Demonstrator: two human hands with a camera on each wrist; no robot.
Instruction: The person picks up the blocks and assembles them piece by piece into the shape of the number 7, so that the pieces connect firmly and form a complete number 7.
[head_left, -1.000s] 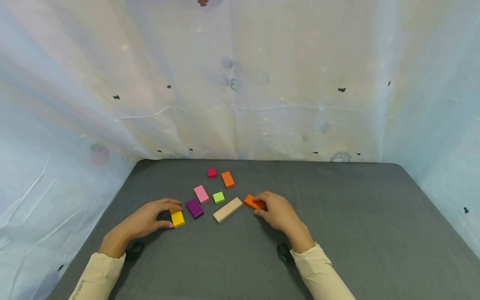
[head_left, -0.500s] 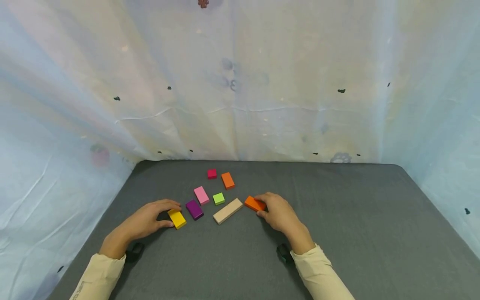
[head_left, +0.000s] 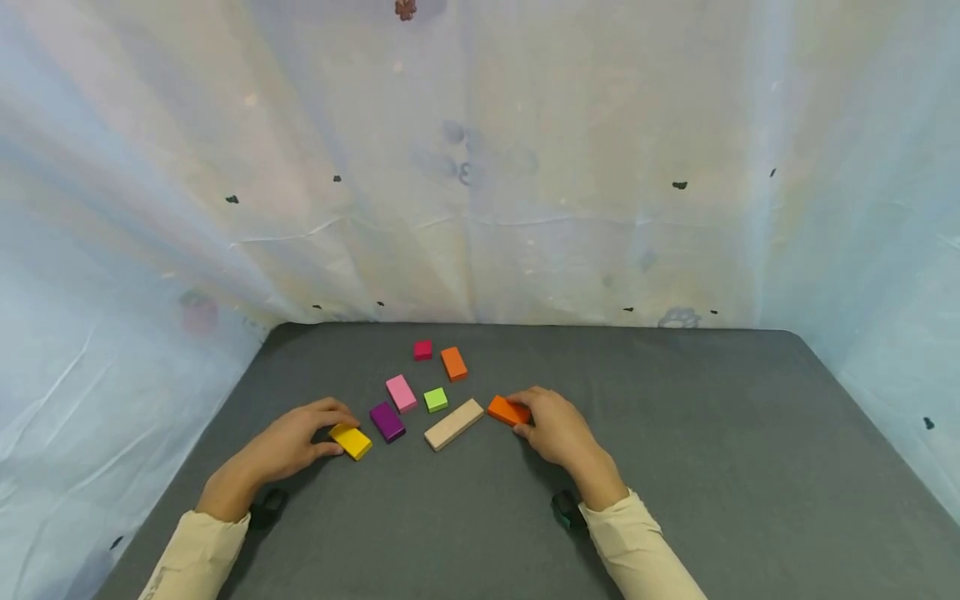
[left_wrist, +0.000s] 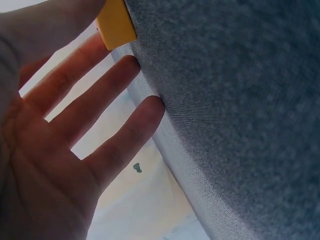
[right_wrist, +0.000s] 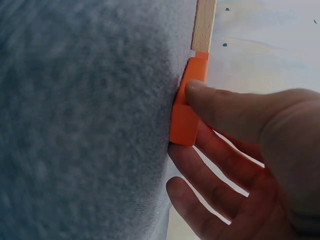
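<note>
- We see the left hand (head_left: pixel 292 442) with a narrow grip, pinching the yellow block (head_left: pixel 352 442), nearer the left edge of the counter (head_left: pixel 712 458) than the right.
- Right hand (head_left: pixel 557 427), narrow grip too: it pinches the orange block (head_left: pixel 506 409), slightly left of the counter's mid-width.
- Wooden block (head_left: pixel 453 425) lies slanted, just beside the orange block's left end.
- Purple block (head_left: pixel 387 422) is near the yellow block, on its right; pink block (head_left: pixel 401 393) is just beyond purple, toward the far edge.
- Lime block (head_left: pixel 435 400) sits between pink and wooden.
- We have the red block (head_left: pixel 422 350) and second orange block (head_left: pixel 453 364) closest to the far edge, apart, nearer the far left corner than the far right.
</note>
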